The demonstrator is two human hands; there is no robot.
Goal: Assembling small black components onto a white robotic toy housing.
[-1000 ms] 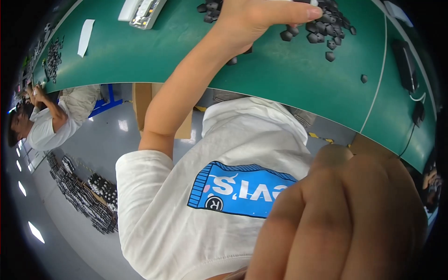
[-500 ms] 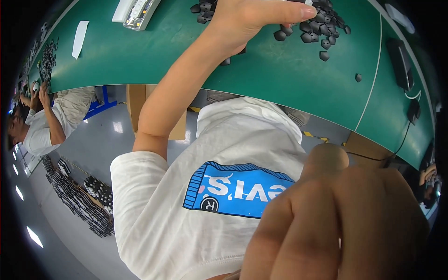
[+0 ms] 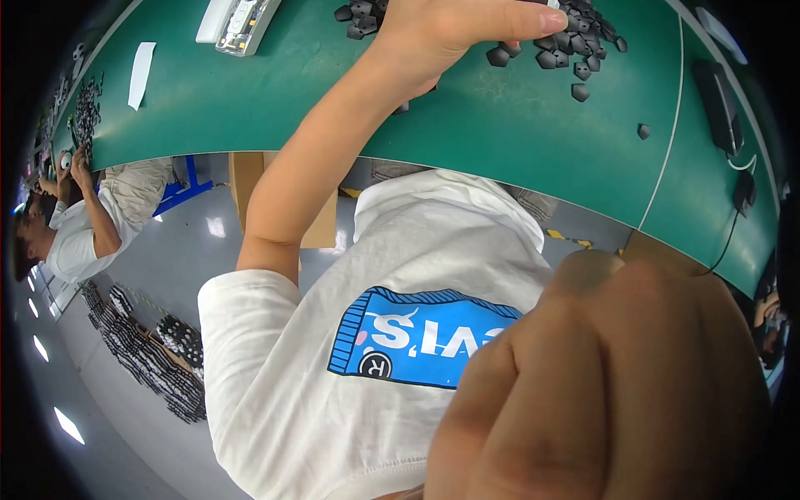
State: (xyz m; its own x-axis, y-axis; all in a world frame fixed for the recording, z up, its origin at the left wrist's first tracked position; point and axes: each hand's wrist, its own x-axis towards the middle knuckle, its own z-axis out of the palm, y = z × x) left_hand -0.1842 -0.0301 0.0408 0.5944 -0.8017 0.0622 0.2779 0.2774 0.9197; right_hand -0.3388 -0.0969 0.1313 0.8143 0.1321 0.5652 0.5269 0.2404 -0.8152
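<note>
My left hand (image 3: pixel 454 25) reaches over the green table (image 3: pixel 275 104) at the top edge of the picture. Its thumb lies along a small dark and white thing, mostly cut off by the frame, and the fingers are closed beneath. Around it lie many small black five-sided pieces (image 3: pixel 581 92), piled to the right of the thumb and also left of the wrist. Very close to the camera, my right hand (image 3: pixel 600 392) fills the lower right, its fingers curled and blurred. Whatever it may hold is hidden behind the knuckles.
On the table stand a white and grey device with lit parts (image 3: pixel 242 29), a white strip (image 3: pixel 142 75), and a black adapter (image 3: pixel 717 108) with a cable. A co-worker (image 3: pixel 83 221) sits far left, handling a round white thing. Cardboard boxes (image 3: pixel 244 187) stand under the table edge.
My right hand has shifted slightly, its fingers a little more curled, and covers more of the shirt print. The left hand holds nearly the same pose. The whole view has tilted slightly.
</note>
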